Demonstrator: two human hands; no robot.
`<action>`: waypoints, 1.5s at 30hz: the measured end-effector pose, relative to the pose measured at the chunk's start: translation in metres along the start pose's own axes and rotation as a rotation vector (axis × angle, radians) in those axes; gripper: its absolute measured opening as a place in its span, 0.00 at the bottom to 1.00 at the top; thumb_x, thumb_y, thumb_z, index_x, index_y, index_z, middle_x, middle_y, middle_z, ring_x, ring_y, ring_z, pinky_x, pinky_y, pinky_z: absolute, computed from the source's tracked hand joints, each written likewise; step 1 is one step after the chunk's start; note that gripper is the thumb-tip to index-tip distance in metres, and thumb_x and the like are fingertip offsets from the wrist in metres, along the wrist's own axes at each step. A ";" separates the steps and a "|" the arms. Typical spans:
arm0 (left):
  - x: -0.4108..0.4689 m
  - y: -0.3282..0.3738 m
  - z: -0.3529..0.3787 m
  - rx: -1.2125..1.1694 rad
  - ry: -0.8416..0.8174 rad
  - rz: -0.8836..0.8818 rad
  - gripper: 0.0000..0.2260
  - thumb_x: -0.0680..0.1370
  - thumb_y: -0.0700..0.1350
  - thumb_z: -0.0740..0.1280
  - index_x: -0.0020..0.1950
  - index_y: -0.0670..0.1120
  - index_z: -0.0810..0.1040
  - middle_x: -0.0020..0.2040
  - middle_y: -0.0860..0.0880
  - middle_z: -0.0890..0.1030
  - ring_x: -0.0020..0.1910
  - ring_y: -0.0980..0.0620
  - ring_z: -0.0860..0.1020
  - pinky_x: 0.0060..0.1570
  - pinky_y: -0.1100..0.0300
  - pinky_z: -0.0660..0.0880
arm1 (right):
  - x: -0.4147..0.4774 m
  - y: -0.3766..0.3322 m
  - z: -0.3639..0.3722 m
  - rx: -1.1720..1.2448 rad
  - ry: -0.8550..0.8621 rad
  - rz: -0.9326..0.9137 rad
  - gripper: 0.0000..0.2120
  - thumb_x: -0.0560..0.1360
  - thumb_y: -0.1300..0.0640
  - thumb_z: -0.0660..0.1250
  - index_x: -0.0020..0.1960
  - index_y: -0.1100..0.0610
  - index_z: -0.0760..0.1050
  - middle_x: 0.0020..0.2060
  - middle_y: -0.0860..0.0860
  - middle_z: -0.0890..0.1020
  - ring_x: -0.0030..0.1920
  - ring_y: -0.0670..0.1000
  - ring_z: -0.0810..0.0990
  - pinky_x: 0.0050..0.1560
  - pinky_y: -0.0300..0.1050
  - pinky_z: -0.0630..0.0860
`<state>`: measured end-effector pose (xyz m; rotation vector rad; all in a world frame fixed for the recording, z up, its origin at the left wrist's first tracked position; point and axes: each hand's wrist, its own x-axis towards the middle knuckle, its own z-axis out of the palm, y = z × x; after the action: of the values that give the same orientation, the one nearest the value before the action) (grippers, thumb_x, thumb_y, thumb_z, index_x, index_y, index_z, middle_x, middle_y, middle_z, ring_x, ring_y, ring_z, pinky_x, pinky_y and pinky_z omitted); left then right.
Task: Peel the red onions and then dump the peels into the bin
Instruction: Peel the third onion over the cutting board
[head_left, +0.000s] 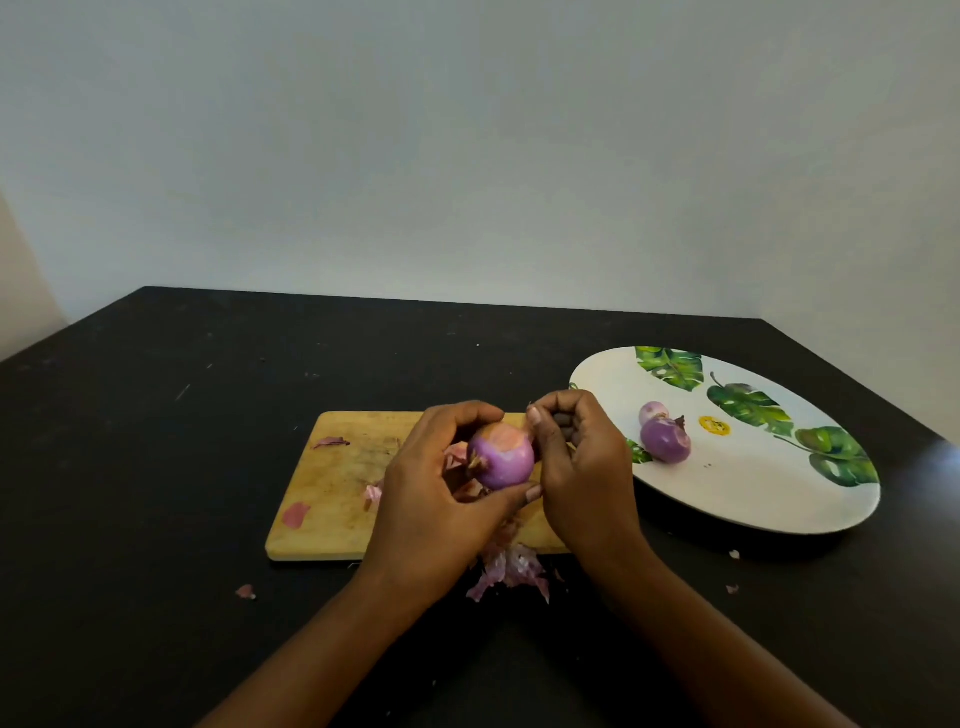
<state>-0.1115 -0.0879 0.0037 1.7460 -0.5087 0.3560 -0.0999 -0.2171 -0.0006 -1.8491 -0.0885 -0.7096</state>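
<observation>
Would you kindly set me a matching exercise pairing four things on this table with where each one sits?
1. half-peeled onion
2. two peeled onions
3. heap of peels
4. wooden board

A. on the leaf-patterned plate
B. on the black table, left of the plate
C. gripped by the left hand
D. at the board's near edge, spilling onto the table

Pairs: 1-C, 2-A, 3-D, 4-B.

Cutting board (332, 483) on table (156, 441), plate (753, 493) right of it, onions (665, 439) on plate, peels (511, 571) before board

Purple onion (503, 457), green-leaf white plate (753, 499), black table (156, 467).
</observation>
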 end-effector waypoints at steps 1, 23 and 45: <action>0.000 0.000 0.000 -0.012 -0.005 0.007 0.24 0.64 0.40 0.78 0.53 0.57 0.72 0.53 0.58 0.75 0.54 0.64 0.74 0.45 0.73 0.74 | 0.000 0.000 0.000 0.007 0.002 -0.003 0.05 0.79 0.63 0.62 0.47 0.54 0.72 0.38 0.44 0.77 0.41 0.35 0.77 0.38 0.27 0.73; 0.004 -0.005 -0.007 0.048 0.090 0.009 0.24 0.65 0.38 0.77 0.53 0.58 0.74 0.52 0.58 0.77 0.53 0.66 0.75 0.46 0.75 0.72 | 0.003 0.014 -0.005 -0.105 -0.096 -0.106 0.10 0.75 0.67 0.67 0.51 0.55 0.79 0.47 0.48 0.82 0.50 0.42 0.80 0.50 0.28 0.74; 0.018 -0.010 -0.029 0.060 -0.083 -0.036 0.22 0.67 0.36 0.75 0.52 0.58 0.74 0.51 0.57 0.79 0.51 0.64 0.78 0.46 0.72 0.74 | -0.001 0.007 0.000 -0.012 -0.260 -0.316 0.15 0.70 0.46 0.70 0.53 0.50 0.72 0.48 0.48 0.76 0.49 0.46 0.78 0.44 0.41 0.82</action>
<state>-0.0905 -0.0610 0.0109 1.8320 -0.5299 0.2761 -0.0978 -0.2199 -0.0065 -1.9526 -0.5562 -0.6800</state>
